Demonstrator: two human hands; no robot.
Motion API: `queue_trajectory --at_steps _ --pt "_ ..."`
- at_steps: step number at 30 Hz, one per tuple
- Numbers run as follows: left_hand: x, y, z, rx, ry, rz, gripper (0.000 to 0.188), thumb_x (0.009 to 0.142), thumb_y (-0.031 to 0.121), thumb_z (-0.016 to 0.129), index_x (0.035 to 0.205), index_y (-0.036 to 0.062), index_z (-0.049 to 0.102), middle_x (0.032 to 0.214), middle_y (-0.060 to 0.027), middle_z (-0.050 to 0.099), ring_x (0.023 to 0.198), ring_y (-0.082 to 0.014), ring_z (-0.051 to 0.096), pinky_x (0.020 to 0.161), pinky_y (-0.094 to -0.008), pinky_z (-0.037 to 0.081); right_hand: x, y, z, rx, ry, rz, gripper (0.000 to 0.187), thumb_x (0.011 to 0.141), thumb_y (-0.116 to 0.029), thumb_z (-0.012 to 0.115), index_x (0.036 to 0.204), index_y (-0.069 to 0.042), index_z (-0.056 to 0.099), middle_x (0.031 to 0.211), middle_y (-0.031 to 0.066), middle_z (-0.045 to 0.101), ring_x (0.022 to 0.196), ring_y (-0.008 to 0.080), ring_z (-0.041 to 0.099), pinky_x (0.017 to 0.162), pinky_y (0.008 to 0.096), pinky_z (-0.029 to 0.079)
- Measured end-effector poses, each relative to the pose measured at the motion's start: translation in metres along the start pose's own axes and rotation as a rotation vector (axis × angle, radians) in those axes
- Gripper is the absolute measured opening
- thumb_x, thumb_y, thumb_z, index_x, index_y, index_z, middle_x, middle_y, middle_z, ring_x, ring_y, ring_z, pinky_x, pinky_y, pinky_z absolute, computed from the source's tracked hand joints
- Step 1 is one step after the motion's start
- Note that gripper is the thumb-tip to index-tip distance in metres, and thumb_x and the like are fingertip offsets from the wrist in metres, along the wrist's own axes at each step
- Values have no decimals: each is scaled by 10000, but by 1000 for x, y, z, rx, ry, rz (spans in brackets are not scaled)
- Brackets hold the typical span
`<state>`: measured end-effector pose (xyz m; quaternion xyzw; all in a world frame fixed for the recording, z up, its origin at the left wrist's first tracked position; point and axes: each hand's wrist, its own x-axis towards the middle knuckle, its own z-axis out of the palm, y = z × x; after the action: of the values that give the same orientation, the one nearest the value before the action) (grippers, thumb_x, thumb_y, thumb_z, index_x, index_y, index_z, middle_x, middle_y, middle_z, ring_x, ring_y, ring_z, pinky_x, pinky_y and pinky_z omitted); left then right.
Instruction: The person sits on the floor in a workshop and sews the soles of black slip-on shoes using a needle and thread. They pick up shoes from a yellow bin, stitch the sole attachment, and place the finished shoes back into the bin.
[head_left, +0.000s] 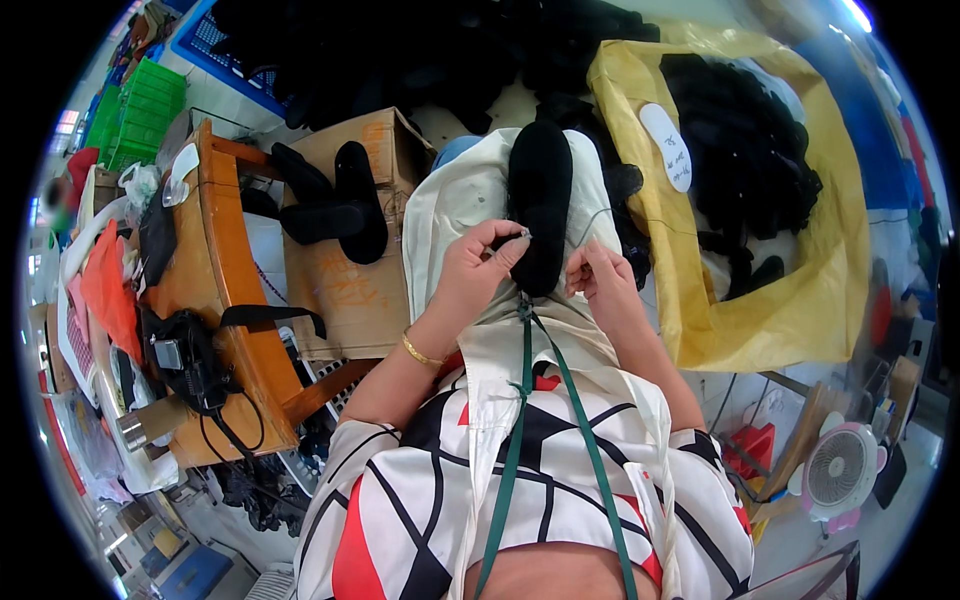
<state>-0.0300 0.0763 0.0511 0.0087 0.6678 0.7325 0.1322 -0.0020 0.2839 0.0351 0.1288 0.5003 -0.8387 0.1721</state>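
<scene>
A black cloth shoe (540, 200) lies lengthwise on the pale apron (455, 215) over my lap. My left hand (480, 268) is at its left edge, thumb and forefinger pinched together. Something tiny and pale shows at those fingertips, too small to name. On the shoe's right side, my right hand (607, 282) is closed in a pinch, fingers curled. A thin grey thread (592, 222) curves up from its fingertips over the apron. The inner sides of the right fingers are partly hidden.
Several black shoes (362, 205) lie on a cardboard box (335, 290) at left, beside a wooden stool (222, 250). At right stands a yellow sack (690, 335) of black shoes, with a white insole (665, 147) on its rim. A fan (842, 468) stands lower right; a dark pile lies ahead.
</scene>
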Motion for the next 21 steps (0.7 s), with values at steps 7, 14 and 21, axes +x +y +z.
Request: queue_trajectory --at_steps 7,14,21 --pt "3 10 -7 723 -85 652 193 875 81 689 1066 62 671 1038 -32 649 957 -115 571 749 -264 483 11 -10 0 163 -204 249 271 984 -267 572 883 -20 619 746 27 604 652 100 567 615 244 486" --pt "-1 4 4 -159 -16 -121 192 942 177 638 1026 8 671 925 -7 654 849 -81 574 727 -232 476 6 9 30 -109 131 -263 130 928 -110 642 1002 -5 621 804 7 611 698 72 559 658 215 467" --pt "3 2 0 -166 -32 -163 166 952 162 619 1003 12 669 911 -7 672 825 -66 574 730 -221 467 1 8 28 -809 79 -618 187 830 -96 727 971 1 651 795 68 586 678 146 577 646 249 481"
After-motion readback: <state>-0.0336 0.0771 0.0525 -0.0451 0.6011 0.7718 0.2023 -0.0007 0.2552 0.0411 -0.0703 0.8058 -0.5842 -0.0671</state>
